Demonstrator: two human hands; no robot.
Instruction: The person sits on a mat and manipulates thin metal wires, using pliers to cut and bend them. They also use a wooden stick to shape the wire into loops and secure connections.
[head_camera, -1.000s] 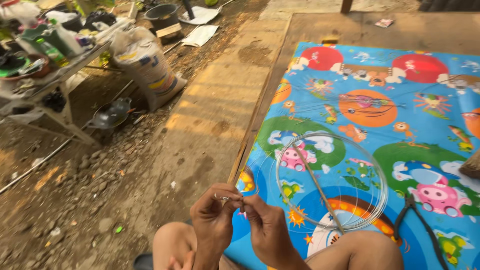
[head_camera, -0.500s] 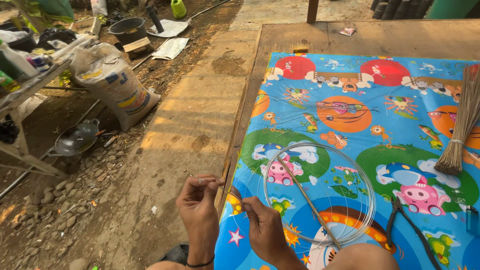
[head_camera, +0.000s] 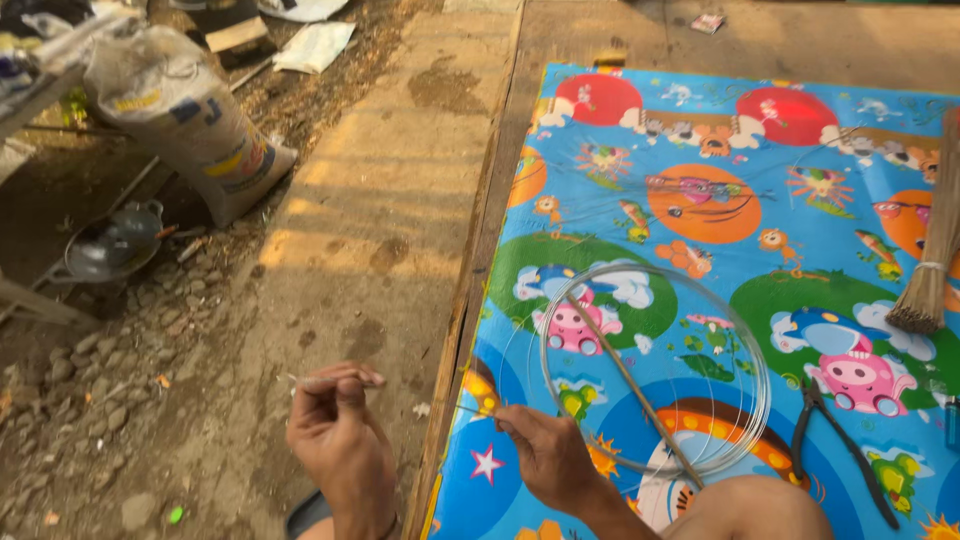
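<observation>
Just off the mat's edge (head_camera: 470, 330), both hands (head_camera: 340, 440) pinch thin wire (head_camera: 440, 400).

L hand (head_camera: 340, 440) fingers pinched, raised; R hand (head_camera: 545, 455) pinched, lower.

Outdoors, in strong sunlight that falls in bright bands across a strip of packed earth or worn concrete (head_camera: 370, 200) running from near to far through the middle. To its left lies rough ground of pebbles and dirt (head_camera: 120, 400), partly in shade. At the far left a bulging woven sack (head_camera: 185, 120) leans upright, with a dark metal pan (head_camera: 110, 245) on the ground just beside it and scraps of paper (head_camera: 312, 45) farther off. On the right a wooden platform (head_camera: 620, 30) carries a bright cartoon-printed mat (head_camera: 720, 200), blue with coloured circles. A broom head of bundled sticks (head_camera: 930, 270) lies at the mat's right edge.
</observation>
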